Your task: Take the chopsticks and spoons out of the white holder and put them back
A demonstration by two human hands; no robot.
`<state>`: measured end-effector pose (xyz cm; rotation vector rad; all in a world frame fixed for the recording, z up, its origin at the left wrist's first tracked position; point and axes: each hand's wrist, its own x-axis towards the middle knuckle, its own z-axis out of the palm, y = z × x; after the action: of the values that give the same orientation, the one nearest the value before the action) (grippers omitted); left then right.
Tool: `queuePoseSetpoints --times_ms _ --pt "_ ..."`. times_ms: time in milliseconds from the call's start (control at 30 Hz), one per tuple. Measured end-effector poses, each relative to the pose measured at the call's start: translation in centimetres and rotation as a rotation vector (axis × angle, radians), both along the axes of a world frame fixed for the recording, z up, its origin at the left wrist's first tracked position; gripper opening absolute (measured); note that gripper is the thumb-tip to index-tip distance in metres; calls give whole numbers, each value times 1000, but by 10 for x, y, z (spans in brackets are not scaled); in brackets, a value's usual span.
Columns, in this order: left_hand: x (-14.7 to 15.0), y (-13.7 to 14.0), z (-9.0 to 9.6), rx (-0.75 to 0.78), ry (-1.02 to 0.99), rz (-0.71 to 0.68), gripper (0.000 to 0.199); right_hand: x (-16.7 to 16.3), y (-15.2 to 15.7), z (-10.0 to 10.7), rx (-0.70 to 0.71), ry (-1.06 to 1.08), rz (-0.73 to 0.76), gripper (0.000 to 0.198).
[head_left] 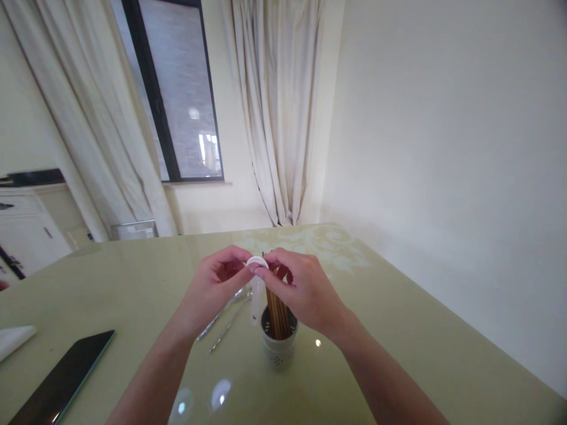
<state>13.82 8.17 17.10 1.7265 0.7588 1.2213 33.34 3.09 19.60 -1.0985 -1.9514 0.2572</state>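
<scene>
Fingers of my left hand [225, 277] and my right hand [299, 283] meet at a small white spoon [257, 260], both pinching its rounded upper end. A pale handle [256, 304] with a hole near its tip points down below the fingertips. Just under my right hand stands a white perforated holder [279, 351] with a bundle of brown chopsticks [277, 316] upright in it; my fingers cover part of their tops. Left of the holder, metal spoons [228, 324] lie on the table, their upper ends partly covered by my left hand.
The pale green glossy table [146, 283] reaches toward the wall and curtains. A dark tablet-like slab [62, 378] lies at the front left, near a white object [15, 339] at the table's left side. A white cabinet [31, 227] stands beyond.
</scene>
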Motion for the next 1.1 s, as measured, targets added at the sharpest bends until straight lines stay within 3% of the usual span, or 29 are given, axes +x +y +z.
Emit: queuePoseSetpoints --times_ms 100,200,267,433,600,767,933,1000,1100 --pt "-5 6 -6 -39 104 -133 30 5 0 2 -35 -88 12 19" --pt "-16 23 -23 -76 292 -240 41 11 5 1 -65 -179 -52 18" --pt "-21 38 -42 -72 456 -163 42 14 9 -1 -76 -226 -130 17" --pt "-21 64 -94 25 1083 250 17 21 15 -6 -161 -347 -180 10" --pt "-15 67 -123 0 1220 249 7 23 17 -14 -241 -499 -202 8" --pt "-11 62 -125 -2 1245 259 6 22 18 -17 -257 -561 -183 12" --pt "-13 62 -109 7 1186 294 13 22 17 -20 -302 -543 -202 9" --pt "-17 63 -96 5 1073 298 15 22 18 -19 -277 -526 -210 12" --pt "-21 57 -69 -6 725 248 23 22 18 -15 -201 -449 -228 25"
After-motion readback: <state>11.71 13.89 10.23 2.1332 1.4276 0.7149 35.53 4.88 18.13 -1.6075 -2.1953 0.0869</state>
